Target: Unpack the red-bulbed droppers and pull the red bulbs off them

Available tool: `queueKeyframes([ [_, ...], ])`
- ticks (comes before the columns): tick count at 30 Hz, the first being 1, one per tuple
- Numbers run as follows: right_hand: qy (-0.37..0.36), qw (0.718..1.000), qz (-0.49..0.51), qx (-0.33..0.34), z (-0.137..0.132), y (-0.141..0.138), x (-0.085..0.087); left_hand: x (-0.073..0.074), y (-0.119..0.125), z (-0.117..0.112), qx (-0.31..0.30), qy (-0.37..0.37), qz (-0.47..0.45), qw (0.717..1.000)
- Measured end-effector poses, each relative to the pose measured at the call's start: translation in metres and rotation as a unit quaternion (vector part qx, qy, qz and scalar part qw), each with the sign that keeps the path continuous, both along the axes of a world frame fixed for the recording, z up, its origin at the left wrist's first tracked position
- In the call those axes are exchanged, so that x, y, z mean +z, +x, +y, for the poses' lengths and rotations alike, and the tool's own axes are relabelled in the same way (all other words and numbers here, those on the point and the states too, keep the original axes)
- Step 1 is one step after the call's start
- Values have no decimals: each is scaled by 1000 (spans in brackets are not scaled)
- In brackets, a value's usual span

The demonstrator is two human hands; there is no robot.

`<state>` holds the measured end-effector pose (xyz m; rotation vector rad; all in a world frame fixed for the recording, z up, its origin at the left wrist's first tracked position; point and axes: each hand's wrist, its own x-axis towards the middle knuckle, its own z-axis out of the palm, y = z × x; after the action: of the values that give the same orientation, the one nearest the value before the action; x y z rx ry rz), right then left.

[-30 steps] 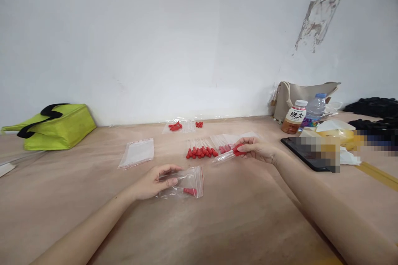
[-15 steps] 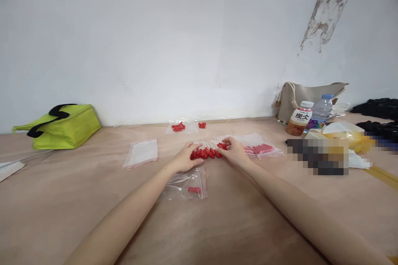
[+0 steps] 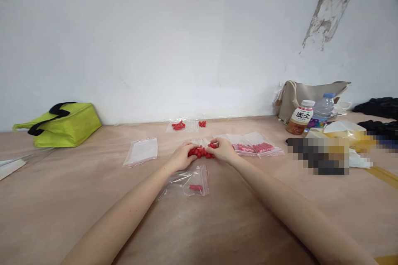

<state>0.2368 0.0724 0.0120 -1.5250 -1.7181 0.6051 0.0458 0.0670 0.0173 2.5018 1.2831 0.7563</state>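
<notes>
Both hands meet over a bunch of clear droppers with red rubber bulbs (image 3: 201,152) lying on the wooden table (image 3: 236,223). My left hand (image 3: 180,155) curls round the left side of the bunch. On the right side, my right hand (image 3: 223,149) has its fingers pinched on the bulbs. A small clear zip bag with one red-bulbed dropper inside (image 3: 191,182) lies just in front of the hands, untouched.
Filled zip bags of droppers (image 3: 256,148) lie to the right, a stack of flat zip bags (image 3: 141,151) to the left, loose red bulbs in plastic (image 3: 183,125) by the wall. A green tote (image 3: 60,125) sits far left; bottles (image 3: 300,116), a beige bag and clutter far right.
My left hand let go of the small zip bag and my right hand put down its dropper. Both hands went to the dropper bunch and squeezed it closer together.
</notes>
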Motion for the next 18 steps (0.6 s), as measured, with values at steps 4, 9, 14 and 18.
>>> queueKeyframes([
  [4,23,999,22,15,-4,-11,-4,-3,-11,-2,10,-3,-15,1000],
  [9,75,997,-21,22,-8,-6,-4,-8,-15,-7,33,-6,-40,999],
  [14,79,995,-43,52,-10,3,-5,-10,-16,-8,37,-32,-38,998],
  [18,90,992,-32,80,-13,7,-10,-14,-19,-7,52,-39,-40,997],
])
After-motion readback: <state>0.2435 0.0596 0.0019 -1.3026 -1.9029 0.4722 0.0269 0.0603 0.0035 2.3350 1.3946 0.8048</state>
